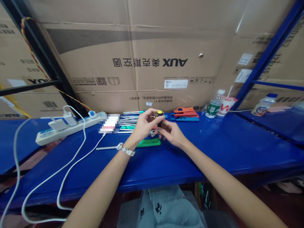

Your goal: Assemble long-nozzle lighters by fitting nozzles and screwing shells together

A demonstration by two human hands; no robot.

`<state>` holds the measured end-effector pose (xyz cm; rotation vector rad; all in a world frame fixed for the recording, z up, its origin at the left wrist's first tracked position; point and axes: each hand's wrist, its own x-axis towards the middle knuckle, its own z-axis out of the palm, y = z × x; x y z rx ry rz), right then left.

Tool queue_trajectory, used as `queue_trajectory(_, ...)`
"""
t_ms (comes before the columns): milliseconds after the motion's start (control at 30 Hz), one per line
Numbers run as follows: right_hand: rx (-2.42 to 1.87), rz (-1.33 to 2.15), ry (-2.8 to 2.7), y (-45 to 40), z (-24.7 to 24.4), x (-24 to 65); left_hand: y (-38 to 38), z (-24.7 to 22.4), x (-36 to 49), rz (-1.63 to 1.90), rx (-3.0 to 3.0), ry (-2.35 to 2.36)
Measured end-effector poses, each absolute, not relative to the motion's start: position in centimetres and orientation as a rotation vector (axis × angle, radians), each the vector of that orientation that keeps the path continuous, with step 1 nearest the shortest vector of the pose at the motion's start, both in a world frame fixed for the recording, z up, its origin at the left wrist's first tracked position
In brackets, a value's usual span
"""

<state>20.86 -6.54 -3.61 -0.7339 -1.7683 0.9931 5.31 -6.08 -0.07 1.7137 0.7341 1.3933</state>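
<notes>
Both hands meet over the middle of the blue tabletop, around a short black handle with a yellow end (159,118) that looks like a screwdriver handle. My left hand (147,122) pinches it between thumb and fingers near its yellow top. My right hand (173,133) is closed at its lower part, where the fingers hide most of the detail. Just below the hands lies a green handle (149,142) on the table, in line with a thin metal rod (106,148) reaching left. Behind my left hand are several metal shafts (128,121), some with green parts.
Orange and blue handles (185,114) are piled right of the hands. Farther right stand a water bottle (213,106), a cup with a straw (226,106) and another bottle (264,104). Leftward are a blurred phone (110,123), power strip (71,128) and white cables (71,164). Cardboard boxes (142,44) back the table.
</notes>
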Motion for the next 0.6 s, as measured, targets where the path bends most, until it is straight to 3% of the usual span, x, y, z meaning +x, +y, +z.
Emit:
queue_trajectory(167,-0.78,0.928,-1.595,-6.2,-3.8,20.1,-5.9,-0.1,6.2,1.584,1.762,0.825)
queue_trajectory(400,-0.713,0.968,-1.844,-6.8,-3.3,21.1,-6.7,0.6,4.9,1.282,1.765,0.696)
queue_trajectory(600,-0.819,0.905,-1.607,-6.3,-4.2,20.0,-6.1,0.4,5.9,1.624,1.739,0.84)
